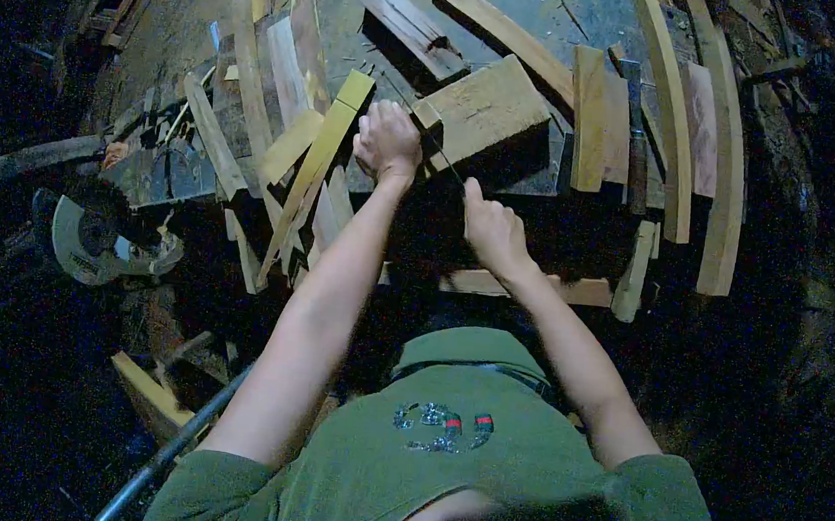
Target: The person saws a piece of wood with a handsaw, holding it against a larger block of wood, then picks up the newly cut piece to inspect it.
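Note:
My left hand [389, 142] is closed at the front of the workbench, fingers curled down; what lies inside its grip is hidden. Close to its right side is a small wood piece [427, 115], against a thick wooden block [487, 109]. My right hand [494, 230] is wrapped round the near end of a thin-bladed tool [452, 168]. Its dark, narrow blade slants up and left, past the left hand and along the block's left side. Seen edge-on, its exact kind does not show. A yellowish wood strip [328, 141] lies left of my left hand.
Long curved wood pieces [667, 94] lie at the right of the workbench [561, 18]. A rough wood chunk [415, 29] and a long slat [504, 38] lie farther back. Several boards [291, 62] overhang the left edge. A round-guarded machine [87, 244] stands lower left, near a metal pipe [168, 448].

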A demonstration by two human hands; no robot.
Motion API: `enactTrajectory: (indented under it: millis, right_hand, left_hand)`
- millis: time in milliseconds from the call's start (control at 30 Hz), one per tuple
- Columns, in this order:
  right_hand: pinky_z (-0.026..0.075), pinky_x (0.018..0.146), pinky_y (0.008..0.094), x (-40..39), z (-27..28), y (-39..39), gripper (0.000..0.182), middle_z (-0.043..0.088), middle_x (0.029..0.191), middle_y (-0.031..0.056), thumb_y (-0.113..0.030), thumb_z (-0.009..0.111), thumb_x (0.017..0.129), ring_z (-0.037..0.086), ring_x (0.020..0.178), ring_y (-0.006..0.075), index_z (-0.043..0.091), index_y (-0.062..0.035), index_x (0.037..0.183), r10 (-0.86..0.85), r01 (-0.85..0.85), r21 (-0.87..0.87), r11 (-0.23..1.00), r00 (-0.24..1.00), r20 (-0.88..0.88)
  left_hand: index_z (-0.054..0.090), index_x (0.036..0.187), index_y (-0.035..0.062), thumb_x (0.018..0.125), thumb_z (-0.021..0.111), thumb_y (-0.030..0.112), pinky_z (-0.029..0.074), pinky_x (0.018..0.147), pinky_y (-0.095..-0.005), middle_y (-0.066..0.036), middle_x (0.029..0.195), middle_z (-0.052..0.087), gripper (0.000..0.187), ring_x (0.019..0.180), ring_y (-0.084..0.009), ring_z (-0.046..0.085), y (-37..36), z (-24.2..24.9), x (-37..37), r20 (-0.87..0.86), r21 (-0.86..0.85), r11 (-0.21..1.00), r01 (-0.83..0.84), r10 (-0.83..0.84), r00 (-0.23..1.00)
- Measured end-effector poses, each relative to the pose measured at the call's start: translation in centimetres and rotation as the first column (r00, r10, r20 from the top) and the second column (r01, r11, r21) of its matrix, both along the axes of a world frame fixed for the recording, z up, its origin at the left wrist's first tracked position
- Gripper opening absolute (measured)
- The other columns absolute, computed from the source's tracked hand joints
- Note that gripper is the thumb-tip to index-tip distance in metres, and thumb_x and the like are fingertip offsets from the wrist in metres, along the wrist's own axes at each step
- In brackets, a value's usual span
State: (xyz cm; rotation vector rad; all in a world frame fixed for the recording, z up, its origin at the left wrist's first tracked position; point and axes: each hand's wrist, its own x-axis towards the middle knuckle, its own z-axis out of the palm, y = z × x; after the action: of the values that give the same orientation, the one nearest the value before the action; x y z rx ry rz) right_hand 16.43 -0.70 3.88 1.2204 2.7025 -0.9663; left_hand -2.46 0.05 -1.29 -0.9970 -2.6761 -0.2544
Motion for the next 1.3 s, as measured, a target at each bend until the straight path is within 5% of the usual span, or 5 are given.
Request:
enactTrajectory:
  millis: [500, 900, 1033, 1100, 1300]
  right_hand:
    - [0.050, 0.047, 0.0461, -0.5, -0.3, 0.5, 0.013, 0.060, 0.063, 0.0184, -0.014, 0.043, 0.082, 0.062, 0.057, 0.0344, 0.048, -0.0071, 0.092, 0.028, -0.028, 0.072, 0.997, 1.000, -0.012]
    - [0.041, 0.055, 0.0528, -3.7, -2.6, 4.5, 0.016, 0.055, 0.068, 0.0273, -0.017, 0.042, 0.088, 0.054, 0.066, 0.0454, 0.043, -0.0022, 0.093, -0.115, 0.081, -0.085, 0.993, 0.835, -0.537]
    - [0.044, 0.054, 0.0540, 1.9, -2.1, 3.8, 0.015, 0.056, 0.064, 0.0265, -0.020, 0.041, 0.089, 0.057, 0.063, 0.0433, 0.043, -0.0051, 0.091, -0.263, 0.225, -0.145, 0.964, 0.897, -0.355]
    - [0.044, 0.054, 0.0543, 4.4, -2.7, 3.2, 0.017, 0.056, 0.063, 0.0262, -0.022, 0.041, 0.090, 0.057, 0.063, 0.0432, 0.043, -0.0049, 0.091, -0.279, 0.249, -0.131, 0.960, 0.898, -0.340]
    - [0.044, 0.048, 0.0533, 6.8, -3.3, 1.5, 0.018, 0.055, 0.059, 0.0246, -0.025, 0.041, 0.090, 0.056, 0.059, 0.0435, 0.041, -0.0066, 0.088, -0.291, 0.279, -0.086, 0.957, 0.896, -0.335]
  left_hand:
    - [0.054, 0.080, 0.0096, 0.085, 0.042, 0.025, 0.042, 0.064, -0.0400, -0.006, 0.083, 0.054, 0.021, 0.079, -0.0255, 0.054, 0.0, 0.5, 0.1, 0.042, -0.001, 1.000, 0.014, -0.014, 0.999]
    - [0.054, 0.082, 0.0089, 0.086, 0.041, 0.027, 0.043, 0.067, -0.0421, -0.007, 0.092, 0.056, 0.023, 0.083, -0.0269, 0.054, 0.2, -0.1, -0.1, 0.076, 0.007, 1.000, 0.014, -0.015, 0.997]
    - [0.054, 0.085, 0.0085, 0.086, 0.041, 0.030, 0.042, 0.070, -0.0414, -0.009, 0.092, 0.055, 0.025, 0.085, -0.0282, 0.053, -0.4, 0.2, -1.5, 0.228, 0.049, 0.996, 0.072, -0.081, 0.970]
    - [0.054, 0.094, 0.0096, 0.087, 0.042, 0.032, 0.040, 0.073, -0.0408, -0.010, 0.092, 0.053, 0.026, 0.090, -0.0293, 0.049, -1.2, -0.1, -2.8, 0.055, 0.126, 0.877, 0.463, -0.473, 0.880]
    - [0.052, 0.106, 0.0082, 0.072, 0.067, 0.033, 0.038, 0.079, -0.0380, -0.012, 0.096, 0.049, 0.045, 0.094, -0.0290, 0.048, -4.6, 2.8, -0.7, 0.200, 0.079, 0.907, 0.414, -0.421, 0.885]
